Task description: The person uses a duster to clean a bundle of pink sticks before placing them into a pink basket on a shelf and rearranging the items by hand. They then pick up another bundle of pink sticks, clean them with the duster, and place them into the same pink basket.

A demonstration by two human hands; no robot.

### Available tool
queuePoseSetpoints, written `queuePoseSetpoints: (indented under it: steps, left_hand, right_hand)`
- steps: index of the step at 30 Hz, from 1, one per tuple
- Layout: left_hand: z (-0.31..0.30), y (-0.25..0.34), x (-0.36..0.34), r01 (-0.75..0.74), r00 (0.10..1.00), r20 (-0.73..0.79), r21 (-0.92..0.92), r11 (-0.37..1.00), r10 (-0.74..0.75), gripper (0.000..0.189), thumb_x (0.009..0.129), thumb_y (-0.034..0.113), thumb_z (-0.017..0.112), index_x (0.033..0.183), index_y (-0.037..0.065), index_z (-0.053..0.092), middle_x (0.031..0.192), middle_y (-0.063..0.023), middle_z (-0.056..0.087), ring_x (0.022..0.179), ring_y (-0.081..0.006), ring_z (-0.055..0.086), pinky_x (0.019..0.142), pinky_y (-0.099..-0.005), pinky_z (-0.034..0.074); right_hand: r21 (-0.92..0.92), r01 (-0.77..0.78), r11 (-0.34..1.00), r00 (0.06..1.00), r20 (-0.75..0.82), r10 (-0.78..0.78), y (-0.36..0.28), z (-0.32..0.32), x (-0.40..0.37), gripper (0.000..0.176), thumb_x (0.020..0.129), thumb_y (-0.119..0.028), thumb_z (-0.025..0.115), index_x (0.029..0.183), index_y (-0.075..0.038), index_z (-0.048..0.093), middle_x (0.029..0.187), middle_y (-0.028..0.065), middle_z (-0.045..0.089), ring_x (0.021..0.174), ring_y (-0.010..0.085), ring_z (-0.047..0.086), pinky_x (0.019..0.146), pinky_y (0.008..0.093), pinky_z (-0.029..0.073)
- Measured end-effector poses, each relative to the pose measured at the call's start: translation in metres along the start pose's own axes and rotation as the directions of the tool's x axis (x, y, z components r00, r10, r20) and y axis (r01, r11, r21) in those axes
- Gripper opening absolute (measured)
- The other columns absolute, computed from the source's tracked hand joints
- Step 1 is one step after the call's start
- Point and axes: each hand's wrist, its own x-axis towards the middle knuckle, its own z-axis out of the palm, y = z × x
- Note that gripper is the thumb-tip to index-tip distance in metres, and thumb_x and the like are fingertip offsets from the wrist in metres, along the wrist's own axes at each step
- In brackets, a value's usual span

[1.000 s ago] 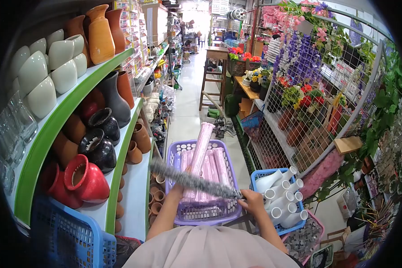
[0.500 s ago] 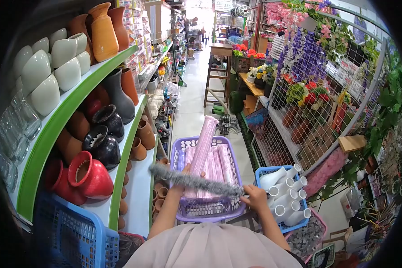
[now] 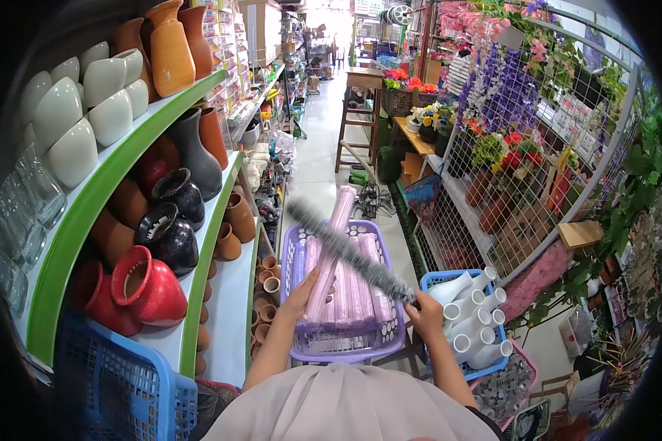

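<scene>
A long grey fluffy duster (image 3: pixel 360 263), blurred by motion, slants up and leftward from my right hand (image 3: pixel 425 317), which is closed on its handle end. My left hand (image 3: pixel 300 295) is wrapped around the lower left side of a long pink roll (image 3: pixel 321 290) in clear wrapping. This roll leans upright over a purple plastic basket (image 3: pixel 349 357) and passes behind the duster. Several more pink wrapped rolls (image 3: pixel 357 298) lie side by side inside the basket, with a purple roll (image 3: pixel 299 264) at its left.
Shelves on the left hold red vases (image 3: pixel 151 287), black pots (image 3: pixel 168 239) and white bowls (image 3: pixel 110 114). At right, a blue basket (image 3: pixel 435 278) carries white bottle-shaped vases (image 3: pixel 485 342). Behind it stands a wire rack (image 3: pixel 507 220) with artificial flowers. A wooden stool (image 3: pixel 359 121) stands in the aisle.
The duster's far end has swung up and to the right, now crossing the pink roll higher. My left hand shows more clearly beside the roll. My right hand has shifted slightly right and up.
</scene>
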Motion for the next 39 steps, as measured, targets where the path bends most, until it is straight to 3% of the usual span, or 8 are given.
queuePoseSetpoints:
  steps: [3,10,15,20,24,26,33,39]
  left_hand:
    - [-0.008,-0.001,0.009,0.075,0.985,0.162,-0.054,0.996,-0.066,0.062,0.094,0.06,0.043,0.116,0.004,0.053,0.085,-0.0044,0.055,0.068,-0.0128,0.048,0.063,-0.0243,0.045]
    - [-0.023,-0.005,0.01,-0.003,0.997,0.077,-0.05,0.999,0.007,0.052,0.099,0.048,0.041,0.126,0.004,0.049,0.105,-0.0114,0.061,0.091,-0.0216,0.064,0.08,-0.0357,0.055]
    - [-0.006,0.008,-0.002,-0.062,0.996,0.075,0.078,0.995,0.056,0.059,0.099,0.046,0.043,0.149,0.021,0.024,0.118,-0.0074,0.055,0.09,-0.0221,0.064,0.079,-0.0389,0.055]
    - [-0.011,0.004,-0.001,-0.154,0.975,0.155,-0.051,0.987,0.161,0.056,0.1,0.046,0.04,0.147,0.016,0.029,0.116,-0.0051,0.057,0.085,-0.0153,0.063,0.073,-0.0318,0.055]
    - [-0.011,0.007,-0.005,0.016,0.999,-0.051,0.128,0.992,-0.01,0.05,0.103,0.036,0.037,0.146,0.012,0.034,0.126,-0.0069,0.054,0.103,-0.0157,0.057,0.085,-0.0309,0.051]
    - [-0.005,0.008,-0.008,-0.062,0.998,0.003,0.18,0.982,0.062,0.05,0.103,0.037,0.037,0.146,0.012,0.035,0.127,-0.0072,0.053,0.106,-0.0153,0.055,0.087,-0.0303,0.049]
    - [-0.012,-0.001,-0.002,-0.189,0.976,-0.041,0.343,0.92,0.216,0.051,0.102,0.034,0.041,0.144,0.006,0.036,0.12,-0.0059,0.056,0.099,-0.0175,0.058,0.086,-0.029,0.049]
    - [-0.014,0.009,-0.034,-0.172,0.985,0.085,0.293,0.94,0.153,0.047,0.102,0.026,0.042,0.145,0.007,0.038,0.12,-0.0035,0.057,0.099,-0.0117,0.057,0.084,-0.0246,0.048]
  right_hand:
    - [0.129,-0.27,0.954,0.958,-0.061,0.279,-0.013,0.004,0.004,0.025,0.078,-0.025,0.069,0.091,-0.004,0.065,0.077,0.0156,0.064,0.067,0.0342,0.061,0.06,0.0411,0.047]
    - [-0.109,0.157,0.982,0.975,0.176,-0.136,-0.004,-0.002,-0.004,0.029,0.073,-0.025,0.072,0.093,-0.006,0.065,0.083,0.0141,0.066,0.073,0.0334,0.064,0.062,0.0398,0.05]
    - [0.028,-0.34,0.94,0.94,-0.004,0.34,-0.019,-0.001,0.01,0.031,0.075,-0.031,0.072,0.092,-0.006,0.065,0.084,0.0126,0.066,0.07,0.0326,0.063,0.06,0.0403,0.049]
    - [-0.032,0.237,0.971,0.952,0.208,-0.226,-0.012,0.0,-0.007,0.031,0.074,-0.034,0.073,0.093,-0.011,0.065,0.081,0.0099,0.065,0.067,0.0298,0.063,0.058,0.0393,0.049]
    - [-0.011,0.17,0.985,0.985,0.04,-0.169,-0.009,0.008,-0.002,0.029,0.076,-0.032,0.072,0.092,-0.009,0.065,0.078,0.0116,0.064,0.066,0.0315,0.062,0.058,0.0403,0.048]
    - [0.037,-0.256,0.966,0.966,-0.032,0.257,-0.017,0.012,0.007,0.027,0.078,-0.03,0.071,0.088,-0.006,0.064,0.074,0.0138,0.063,0.066,0.0331,0.061,0.059,0.0416,0.048]
    - [0.006,0.203,0.979,0.96,0.194,-0.201,-0.02,0.004,-0.002,0.029,0.077,-0.032,0.071,0.088,-0.006,0.064,0.077,0.0145,0.063,0.07,0.033,0.063,0.059,0.0418,0.048]
    - [-0.007,-0.234,0.972,0.972,0.013,0.234,-0.005,0.018,0.018,0.03,0.084,-0.034,0.065,0.086,-0.004,0.062,0.075,0.0166,0.064,0.071,0.038,0.062,0.061,0.045,0.046]
